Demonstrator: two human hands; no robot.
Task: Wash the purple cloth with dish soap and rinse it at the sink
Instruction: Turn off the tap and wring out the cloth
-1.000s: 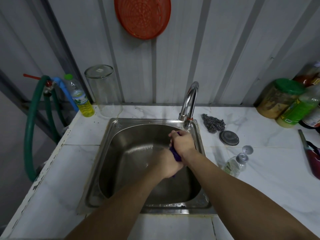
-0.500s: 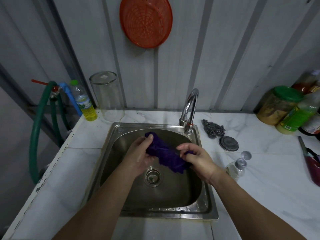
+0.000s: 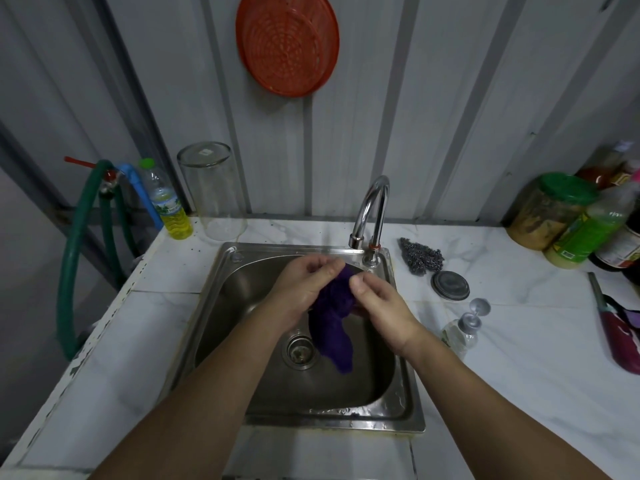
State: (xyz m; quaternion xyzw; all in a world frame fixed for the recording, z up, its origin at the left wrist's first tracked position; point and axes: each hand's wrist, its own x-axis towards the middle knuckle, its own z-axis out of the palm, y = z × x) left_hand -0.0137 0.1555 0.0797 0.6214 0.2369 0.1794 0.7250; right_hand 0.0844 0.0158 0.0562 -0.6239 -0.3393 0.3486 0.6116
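Purple cloth (image 3: 332, 320) bunched over sink (image 3: 403, 415), tail hanging near drain (image 3: 300, 351). My left hand (image 3: 304, 284) and right hand (image 3: 379, 303) both pinching top edge. No water visible from tap (image 3: 372, 206). Risk: wet fabric slips, drops onto drain; soap left in folds if I don't spread it.

Over the sink (image 3: 221, 306), the left hand (image 3: 301, 289) and right hand (image 3: 381, 306) gripped the bunched purple cloth (image 3: 332, 327), its tail hanging beside the drain (image 3: 299, 351).

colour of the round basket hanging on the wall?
Orange-red basket, with a moulded grid pattern; head view shows it.
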